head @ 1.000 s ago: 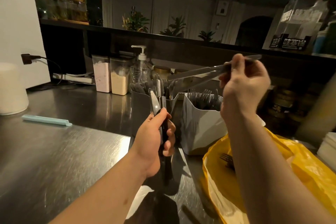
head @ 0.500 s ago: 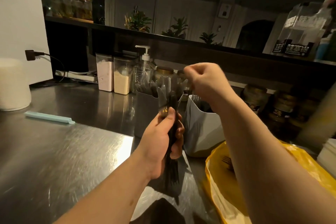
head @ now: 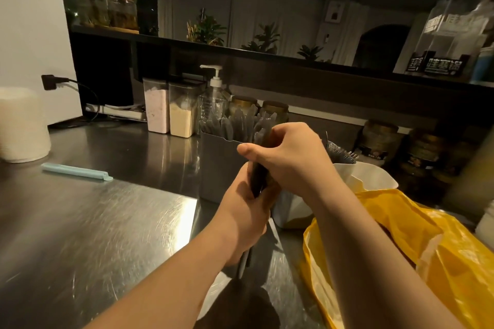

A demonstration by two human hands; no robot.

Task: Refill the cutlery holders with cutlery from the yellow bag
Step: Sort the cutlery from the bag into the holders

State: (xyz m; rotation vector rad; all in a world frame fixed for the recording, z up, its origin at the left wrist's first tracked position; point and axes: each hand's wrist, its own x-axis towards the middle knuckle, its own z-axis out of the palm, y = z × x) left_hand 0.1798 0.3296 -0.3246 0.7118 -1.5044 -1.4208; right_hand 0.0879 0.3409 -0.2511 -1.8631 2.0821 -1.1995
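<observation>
A dim kitchen with a brushed steel surface (head: pixel 107 222) fills the lower half of the frame, under a dark shelf of plants along the top. At the far left stands a white roll (head: pixel 22 125), and right of it a pale blue clip (head: pixel 76 171) lies flat. Toward the upper middle, two clear tubs of powder (head: pixel 171 112) and a pump bottle (head: pixel 213 96) line the back. Just right of them is the grey holder (head: pixel 216 168), already crowded with upright pieces. In the centre the left hand (head: pixel 248 214) is clamped round a bundle of cutlery (head: pixel 258 179), whose handle ends poke out below the fist. The right hand (head: pixel 291 157) has its fingers curled over the top of the same bundle and its thumb stretched out, in front of the grey holder and not yet in it. Right of the hands, the white holder (head: pixel 379 176) shows fork tines (head: pixel 342 152) above its rim. At the lower right the yellow bag (head: pixel 441 248) lies open and slumped (what remains inside is hidden by the arm and the folds). The refill looks well along, since both holders carry stock. This bundle is yet to be dropped in, and whatever the bag contains would follow.
</observation>
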